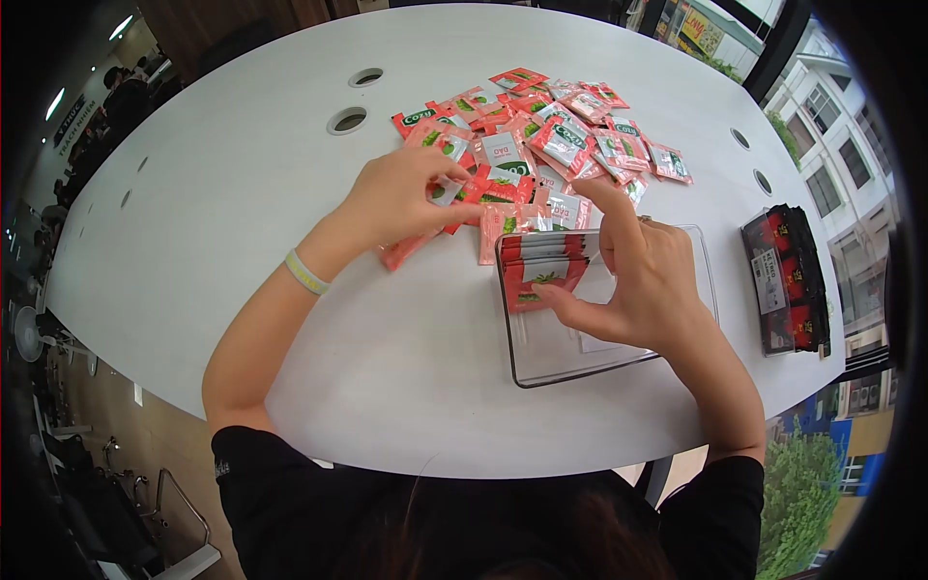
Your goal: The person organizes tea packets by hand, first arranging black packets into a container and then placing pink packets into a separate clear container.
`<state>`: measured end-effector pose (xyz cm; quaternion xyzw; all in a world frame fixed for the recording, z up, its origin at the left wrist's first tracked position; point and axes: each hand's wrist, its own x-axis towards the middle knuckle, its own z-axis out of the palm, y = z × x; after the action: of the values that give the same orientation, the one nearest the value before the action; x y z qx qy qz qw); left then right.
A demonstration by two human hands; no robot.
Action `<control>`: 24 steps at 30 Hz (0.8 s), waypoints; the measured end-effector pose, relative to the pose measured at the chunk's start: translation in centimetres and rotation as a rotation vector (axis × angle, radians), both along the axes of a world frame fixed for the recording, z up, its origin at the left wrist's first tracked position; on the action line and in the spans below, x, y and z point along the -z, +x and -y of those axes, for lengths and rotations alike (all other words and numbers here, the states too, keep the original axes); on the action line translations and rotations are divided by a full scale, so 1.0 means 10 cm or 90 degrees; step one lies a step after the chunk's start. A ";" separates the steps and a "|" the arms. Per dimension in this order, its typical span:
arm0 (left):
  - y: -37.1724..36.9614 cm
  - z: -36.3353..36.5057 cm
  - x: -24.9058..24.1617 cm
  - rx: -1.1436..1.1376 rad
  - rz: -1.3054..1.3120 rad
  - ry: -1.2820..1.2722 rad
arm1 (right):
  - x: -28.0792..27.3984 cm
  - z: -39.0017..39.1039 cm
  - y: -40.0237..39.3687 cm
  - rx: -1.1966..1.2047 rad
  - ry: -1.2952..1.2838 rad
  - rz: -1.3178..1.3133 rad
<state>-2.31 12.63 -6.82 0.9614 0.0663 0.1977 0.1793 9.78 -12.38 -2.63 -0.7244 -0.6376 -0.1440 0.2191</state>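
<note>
You have the white table [242,145] under everything, its curved near edge against your body, and a loose pile of sachets [565,140] heaped between its centre and its far edge. The pile is unsteady, I'd judge: slick packs overlap at all angles, so a tug on one underneath could drag its neighbours along. Nearer you, right of centre, sits a transparent box [510,338]; it looks light, and a forearm leaning on its rim could skew it. A dark package [785,285] stands close to the table's right edge, where a wide swing of your right elbow might nudge it off. Your right hand [648,266] is spread over the box, index finger reaching past the far rim, thumb on the front of the row of sachets [541,261] in the box's far left corner. Those thin packs probably hold up poorly alone; lift that thumb too soon and the front ones could slump toward the near wall. Your left hand [401,193] is curled at the pile's near left side, fingers and thumb bent around sachets, though I cannot tell whether one is gripped. Two could cling together there, and the loose sachet [406,248] below your palm could be swept aside by your wrist.
</note>
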 end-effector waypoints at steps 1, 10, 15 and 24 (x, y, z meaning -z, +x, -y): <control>0.01 0.04 0.06 0.001 -0.001 -0.004 | 0.00 0.00 0.00 -0.010 0.031 -0.015; -0.10 0.19 0.04 -0.098 -0.093 0.351 | 0.07 0.01 0.05 -0.002 0.045 -0.052; -0.17 0.25 -0.32 -0.141 0.055 0.276 | 0.08 0.00 0.04 -0.025 0.091 -0.048; -0.31 0.33 -0.74 0.168 0.291 -0.276 | 0.03 0.01 0.06 -0.143 0.148 -0.337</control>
<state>-5.38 9.32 0.56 0.8319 -0.0601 0.3648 0.4138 10.33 -12.44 -2.90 -0.6319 -0.6137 0.0031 0.4733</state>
